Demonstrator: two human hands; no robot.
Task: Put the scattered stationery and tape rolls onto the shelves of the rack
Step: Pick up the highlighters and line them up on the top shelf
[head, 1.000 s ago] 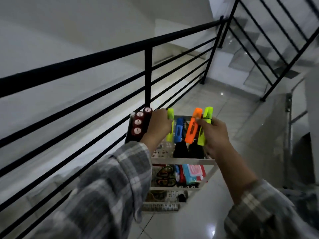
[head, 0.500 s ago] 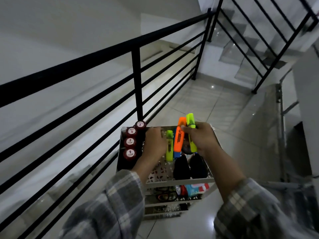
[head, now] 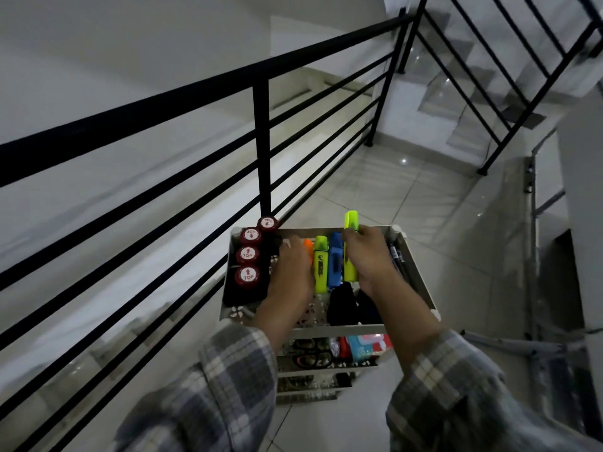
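Note:
A white tiered rack [head: 421, 282] stands on the floor below me. On its top shelf lie an orange highlighter [head: 308, 246], a yellow-green highlighter [head: 320, 267] and a blue highlighter [head: 335, 264] side by side. My right hand [head: 370, 259] grips a second yellow-green highlighter [head: 350, 223], which stands tilted over the shelf beside the blue one. My left hand [head: 293, 272] rests on the shelf over the orange highlighter; whether it grips anything is hidden. Several red-capped bottles [head: 248, 256] marked TOP stand at the shelf's left. Black objects [head: 342, 305] lie near the front.
A black metal railing [head: 261, 141] runs close along the rack's left side. Lower shelves hold scissors [head: 310, 357] and colourful packets [head: 365, 349]. Pens [head: 396, 256] lie at the top shelf's right edge. Tiled floor, a staircase [head: 473, 93] and a metal frame [head: 535, 256] lie beyond.
The orange highlighter has left my right hand and now lies on the top shelf. My right hand keeps only the yellow-green one. Both hands sit lower over the shelf.

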